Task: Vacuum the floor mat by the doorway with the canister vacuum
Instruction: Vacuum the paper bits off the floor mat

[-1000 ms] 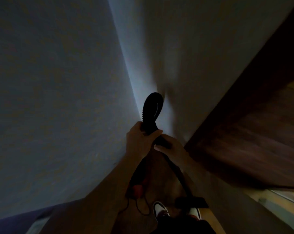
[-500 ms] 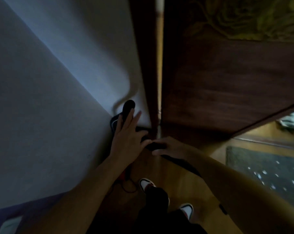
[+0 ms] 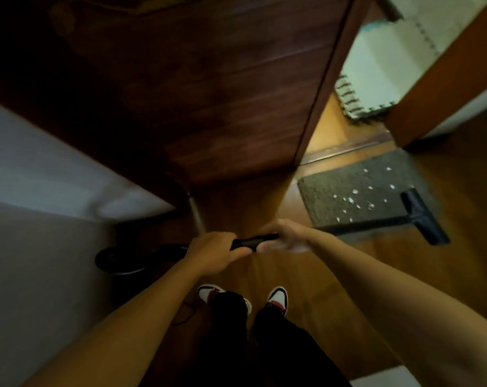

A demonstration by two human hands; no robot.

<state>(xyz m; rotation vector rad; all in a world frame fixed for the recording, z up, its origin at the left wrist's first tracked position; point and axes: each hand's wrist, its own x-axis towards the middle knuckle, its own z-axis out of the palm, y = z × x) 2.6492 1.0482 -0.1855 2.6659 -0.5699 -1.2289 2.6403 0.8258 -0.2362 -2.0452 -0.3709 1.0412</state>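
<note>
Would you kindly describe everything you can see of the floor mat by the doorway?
The floor mat is a dark grey rectangle with a coarse, fibrous-looking pile. It lies flat on the wooden floor before the door threshold, beside the open door. White scraps dot its middle and right part. The vacuum nozzle sits at its right end, and the wand runs over its near edge.

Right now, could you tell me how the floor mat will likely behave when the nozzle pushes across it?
The floor mat looks thin and lies flat on smooth wooden floor, so it may slide or bunch. Its pile looks coarse, so the white scraps may cling. It would probably flop if lifted.
</note>
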